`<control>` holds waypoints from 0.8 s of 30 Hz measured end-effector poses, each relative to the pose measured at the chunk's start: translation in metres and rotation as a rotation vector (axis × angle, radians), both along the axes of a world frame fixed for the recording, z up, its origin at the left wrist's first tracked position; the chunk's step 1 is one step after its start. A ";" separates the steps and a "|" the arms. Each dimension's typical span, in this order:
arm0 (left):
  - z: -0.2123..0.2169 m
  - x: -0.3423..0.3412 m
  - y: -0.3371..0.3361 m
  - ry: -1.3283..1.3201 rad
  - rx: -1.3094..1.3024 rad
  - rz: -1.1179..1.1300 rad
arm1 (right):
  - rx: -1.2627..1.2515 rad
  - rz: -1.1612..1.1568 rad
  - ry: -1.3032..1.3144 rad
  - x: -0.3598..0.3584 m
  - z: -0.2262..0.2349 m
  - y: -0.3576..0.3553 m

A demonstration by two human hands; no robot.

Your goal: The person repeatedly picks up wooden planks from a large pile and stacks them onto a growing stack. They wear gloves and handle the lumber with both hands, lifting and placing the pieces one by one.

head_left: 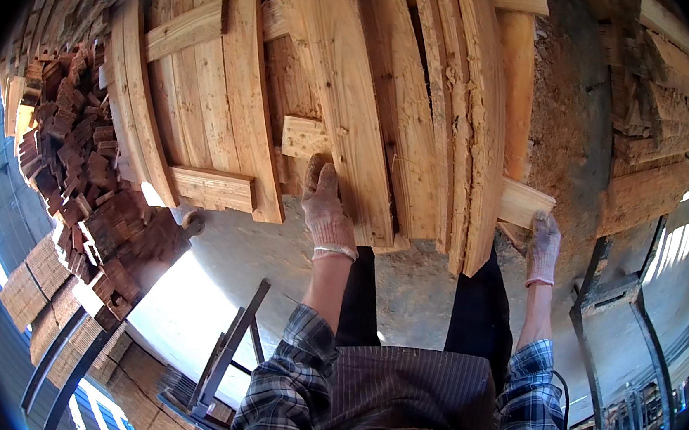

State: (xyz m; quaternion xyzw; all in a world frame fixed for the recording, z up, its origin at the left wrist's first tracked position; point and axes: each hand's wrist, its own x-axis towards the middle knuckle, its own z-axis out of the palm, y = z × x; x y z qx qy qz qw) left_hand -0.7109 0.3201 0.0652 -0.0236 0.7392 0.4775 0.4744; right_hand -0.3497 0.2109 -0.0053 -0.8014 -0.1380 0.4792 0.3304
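Note:
My left hand, in a light knitted glove, has its fingers bent against the lower edge of a short piece of board. That hand also lies along the left edge of a long plank; its thumb is hidden. On the other side, my gloved right hand is closed around the end of another pale board end. This end juts out from under the right side of the planks. Whether both ends belong to one crosspiece I cannot tell. Several rough planks lie side by side between my hands.
A slatted wooden panel with crosspieces lies at the left. Beyond it rises a heap of reddish-brown wood offcuts. Stacked timber rests on a dark metal stand at the right. Another metal frame stands lower left.

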 end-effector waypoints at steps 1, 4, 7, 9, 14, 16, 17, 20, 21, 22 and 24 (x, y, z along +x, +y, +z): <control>0.001 0.002 0.001 -0.013 0.000 0.030 | 0.020 0.016 -0.017 0.001 -0.001 -0.002; -0.001 0.006 0.000 0.031 0.083 -0.067 | -0.012 -0.088 0.110 -0.004 -0.002 -0.017; 0.002 -0.001 0.003 0.058 -0.181 -0.164 | -0.071 -0.100 0.138 -0.019 -0.001 -0.031; -0.004 -0.012 -0.006 0.071 -0.084 -0.169 | -0.052 -0.049 0.044 -0.020 0.000 -0.015; -0.001 0.016 -0.003 0.478 -0.137 -0.634 | -0.029 0.262 -0.239 0.011 0.015 0.045; -0.004 0.011 -0.002 0.374 -0.194 -0.682 | 0.037 0.532 -0.530 0.014 0.016 0.052; -0.007 0.009 -0.006 0.379 -0.108 -0.609 | 0.044 0.487 -0.427 0.001 0.029 0.064; 0.003 0.008 -0.001 0.364 0.011 -0.605 | -0.036 0.433 -0.353 0.000 0.006 0.070; 0.007 0.001 -0.002 0.379 0.030 -0.627 | 0.051 0.509 -0.410 -0.017 0.015 0.086; 0.009 0.005 0.000 0.362 0.057 -0.660 | -0.038 0.559 -0.459 -0.017 0.006 0.087; 0.003 -0.005 -0.001 0.279 0.006 -0.666 | -0.006 0.543 -0.413 -0.013 -0.013 0.079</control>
